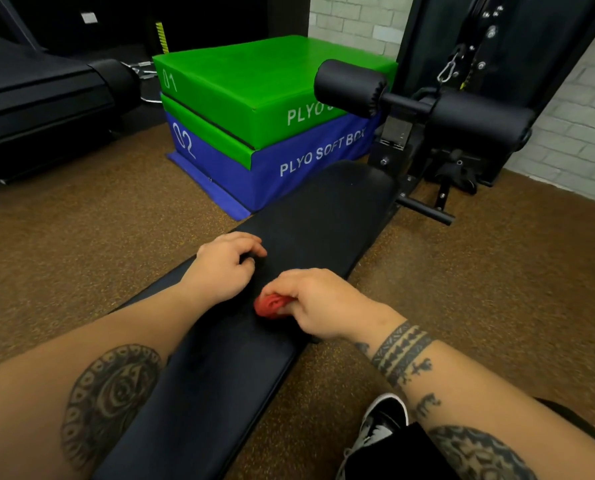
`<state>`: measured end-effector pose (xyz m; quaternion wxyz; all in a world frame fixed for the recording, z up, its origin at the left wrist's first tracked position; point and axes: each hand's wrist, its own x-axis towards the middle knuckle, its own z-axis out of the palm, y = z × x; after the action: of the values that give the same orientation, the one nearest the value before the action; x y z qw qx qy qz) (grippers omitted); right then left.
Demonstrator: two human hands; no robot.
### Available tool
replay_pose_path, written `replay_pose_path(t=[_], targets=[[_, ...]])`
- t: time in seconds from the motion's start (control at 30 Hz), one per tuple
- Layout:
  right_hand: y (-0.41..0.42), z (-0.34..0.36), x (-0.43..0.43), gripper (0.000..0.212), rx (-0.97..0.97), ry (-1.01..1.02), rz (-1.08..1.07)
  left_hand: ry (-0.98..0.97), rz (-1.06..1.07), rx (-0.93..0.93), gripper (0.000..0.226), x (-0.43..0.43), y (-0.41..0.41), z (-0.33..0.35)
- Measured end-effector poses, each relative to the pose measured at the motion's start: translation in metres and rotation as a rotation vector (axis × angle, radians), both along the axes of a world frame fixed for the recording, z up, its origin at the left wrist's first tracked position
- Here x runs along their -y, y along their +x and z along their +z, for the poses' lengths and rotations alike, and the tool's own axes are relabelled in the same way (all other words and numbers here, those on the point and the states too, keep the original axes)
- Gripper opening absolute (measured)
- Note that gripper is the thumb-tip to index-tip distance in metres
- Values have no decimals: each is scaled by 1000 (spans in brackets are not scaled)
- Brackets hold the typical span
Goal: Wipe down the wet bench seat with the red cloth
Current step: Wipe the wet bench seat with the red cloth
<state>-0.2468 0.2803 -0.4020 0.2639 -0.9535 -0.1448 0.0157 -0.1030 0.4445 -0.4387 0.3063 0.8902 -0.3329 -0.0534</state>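
Note:
A long black padded bench seat [309, 216] runs from the bottom left up to the middle right of the head view. A bunched red cloth [271, 306] lies pressed on the seat near its middle. My right hand [318, 303] is closed around the cloth from the right, and most of the cloth is hidden under the fingers. My left hand [225, 263] rests on the seat's left edge just beyond the cloth, fingers curled loosely with nothing in them. I cannot make out any wetness on the dark padding.
Two black foam roller pads [349, 86] on a machine frame stand at the far end of the bench. A green plyo box [254, 81] sits on a blue one [289, 168] to the left. A shoe [379, 427] stands on the brown floor right of the bench.

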Motion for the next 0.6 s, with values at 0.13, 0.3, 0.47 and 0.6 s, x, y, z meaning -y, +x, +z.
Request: replay_pose_path(t=[0.13,0.3,0.47,0.6], targets=[[14,13,38,29,-169,194,-52,-3,-20,-2,30,24,12,-2],[63,8,125,26,193,286,-673,234,8,-12,45,79,32,8],[104,1,202,30,254,366,-1064,450,-8,-113,78,138,54,14],[146,-6,241,29,254,279,-1058,604,-10,-181,93,166,68,22]])
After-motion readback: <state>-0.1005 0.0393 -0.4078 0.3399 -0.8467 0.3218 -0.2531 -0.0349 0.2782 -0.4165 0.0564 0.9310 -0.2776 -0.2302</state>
